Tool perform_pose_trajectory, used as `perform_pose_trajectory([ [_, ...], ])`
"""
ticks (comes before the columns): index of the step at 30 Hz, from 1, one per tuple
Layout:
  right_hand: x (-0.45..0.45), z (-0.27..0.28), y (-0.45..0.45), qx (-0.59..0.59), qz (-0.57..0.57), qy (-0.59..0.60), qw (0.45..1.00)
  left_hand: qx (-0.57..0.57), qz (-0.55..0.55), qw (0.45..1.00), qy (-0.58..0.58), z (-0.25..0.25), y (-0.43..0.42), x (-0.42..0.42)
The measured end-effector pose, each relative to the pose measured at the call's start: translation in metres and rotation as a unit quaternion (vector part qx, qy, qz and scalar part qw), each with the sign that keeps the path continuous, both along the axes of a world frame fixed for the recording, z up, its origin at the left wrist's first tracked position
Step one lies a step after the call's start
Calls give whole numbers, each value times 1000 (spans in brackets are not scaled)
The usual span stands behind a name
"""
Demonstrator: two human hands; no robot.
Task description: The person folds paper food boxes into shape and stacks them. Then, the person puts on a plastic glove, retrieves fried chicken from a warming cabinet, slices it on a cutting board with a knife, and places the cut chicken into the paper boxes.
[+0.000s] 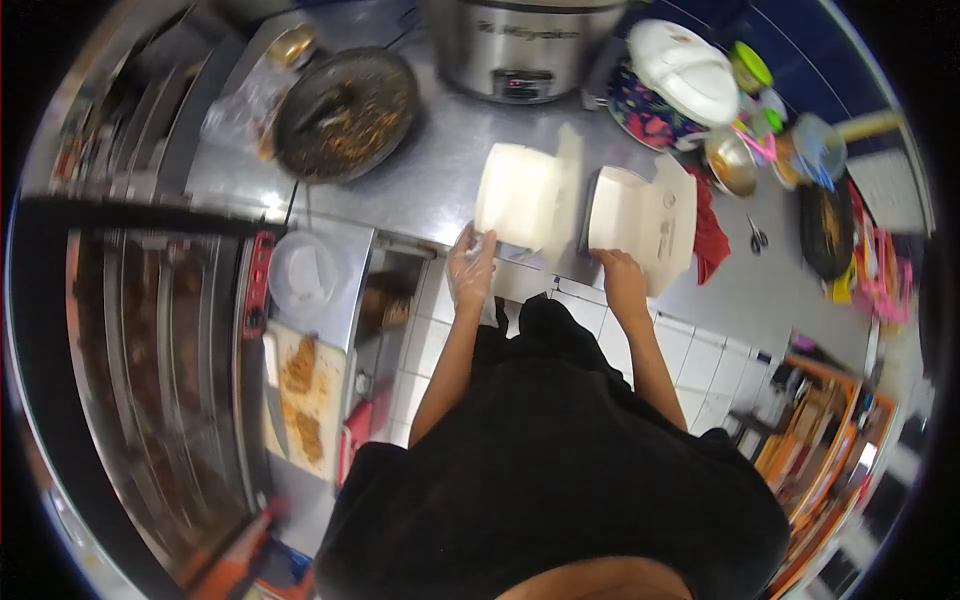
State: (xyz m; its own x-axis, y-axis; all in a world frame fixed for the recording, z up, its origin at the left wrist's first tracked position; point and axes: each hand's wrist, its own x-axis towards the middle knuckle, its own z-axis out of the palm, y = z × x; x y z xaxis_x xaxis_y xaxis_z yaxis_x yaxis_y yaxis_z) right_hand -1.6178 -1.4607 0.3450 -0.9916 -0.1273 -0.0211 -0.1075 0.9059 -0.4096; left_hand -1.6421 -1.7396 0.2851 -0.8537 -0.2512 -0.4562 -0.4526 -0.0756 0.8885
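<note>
Two open paper takeout boxes stand side by side at the front edge of the steel counter. My left hand (471,270), in a clear plastic glove, grips the near-left corner of the left takeout box (515,195), whose lid is folded out to the right. My bare right hand (622,278) has its fingers closed on the near edge of the right takeout box (618,208). Printed marks show on that box's raised lid (672,225). Both boxes look empty inside.
A large rice cooker (525,50) stands behind the boxes. A dark pan (345,125) with browned food is at back left. On the left, a cutting board (325,385) bears fried pieces and a knife (277,420). Scissors (757,235) and a red cloth (710,230) lie right.
</note>
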Motion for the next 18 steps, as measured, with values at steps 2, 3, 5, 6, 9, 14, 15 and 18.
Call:
perform_pose_trajectory([
  [2, -4, -10, 2, 9, 37, 2, 999, -149, 28, 988, 18, -19, -2, 5],
  [3, -7, -18, 6, 5, 54, 1, 999, -194, 60, 979, 24, -7, -6, 15],
  [5, -13, -30, 4, -15, 70, 13, 997, -269, 125, 955, 25, 30, -24, 44],
  [6, -14, -23, -4, -23, 50, 28, 998, -286, 164, 944, 8, 37, -40, 57],
  [9, -15, 13, -20, -94, -3, 81, 992, -493, 228, 838, 51, 36, -104, 108],
  [14, -15, 54, -38, -143, -67, 118, 980, -648, 326, 685, -67, 24, -224, 173],
  [15, -20, 57, -47, -186, -72, 124, 972, -636, 332, 678, -159, 15, -246, 174],
  [18, -26, 50, -62, -201, -57, 152, 966, -562, 254, 723, -310, -25, -303, 180],
])
